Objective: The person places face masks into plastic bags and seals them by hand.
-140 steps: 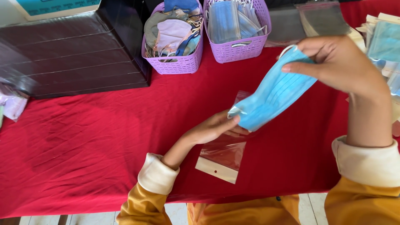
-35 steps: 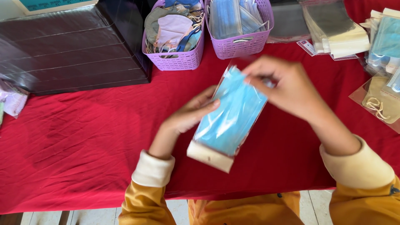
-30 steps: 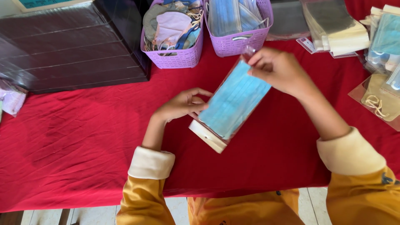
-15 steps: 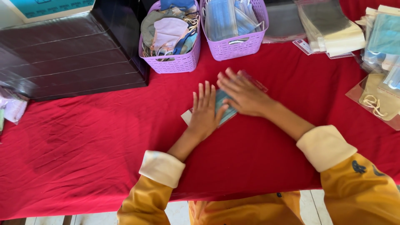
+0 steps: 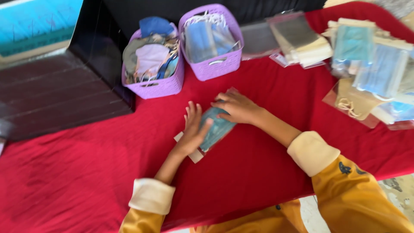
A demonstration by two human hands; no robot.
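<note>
Bagged blue mask point(image 5: 217, 128): pressed flat on table point(image 5: 86, 172) beneath open fingers of left hand point(image 5: 192, 129), right hand point(image 5: 237, 107); sealing step, firm swipe along the opening likely needed.

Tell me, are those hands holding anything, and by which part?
Nothing is lifted. The left hand and right hand press flat on a bagged blue mask lying on the red cloth, left on its lower end, right on its upper end.

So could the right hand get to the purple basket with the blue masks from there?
Probably yes: the right hand rests on the bagged mask, and only bare red cloth lies between it and the purple basket.
</note>
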